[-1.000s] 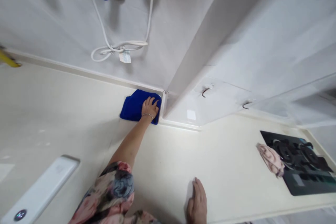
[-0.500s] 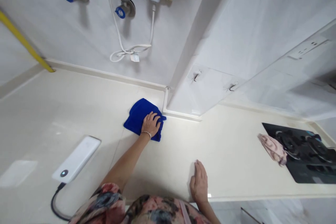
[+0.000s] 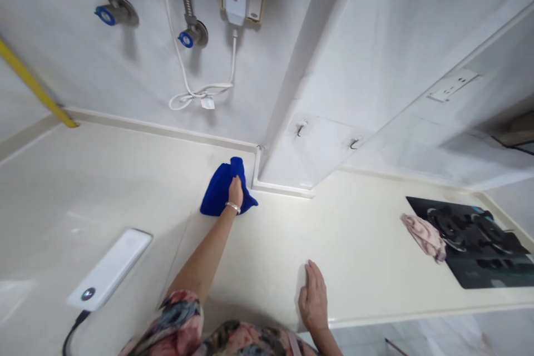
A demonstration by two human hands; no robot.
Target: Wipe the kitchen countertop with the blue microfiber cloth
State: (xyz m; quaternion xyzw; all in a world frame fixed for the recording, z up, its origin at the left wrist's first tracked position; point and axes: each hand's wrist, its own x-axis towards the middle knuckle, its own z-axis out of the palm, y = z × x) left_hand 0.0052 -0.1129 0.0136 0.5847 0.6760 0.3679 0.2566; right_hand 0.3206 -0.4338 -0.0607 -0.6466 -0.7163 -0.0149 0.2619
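Note:
My left hand is closed on a blue cloth, which is bunched up under and around the fingers. The cloth lies on the cream countertop, close to the corner where the wall juts out. A bracelet circles the left wrist. My right hand rests flat at the counter's front edge, fingers stretched out, holding nothing.
A white power bank with a black cable lies at the left. To the right, a pink cloth hangs over the edge of a black gas hob. A yellow pipe, valves and a looped white cord line the wall.
My left hand has gone from lying spread on the cloth to gripping it, and the cloth has bunched and turned. My right hand stays on the counter. The view has shifted slightly.

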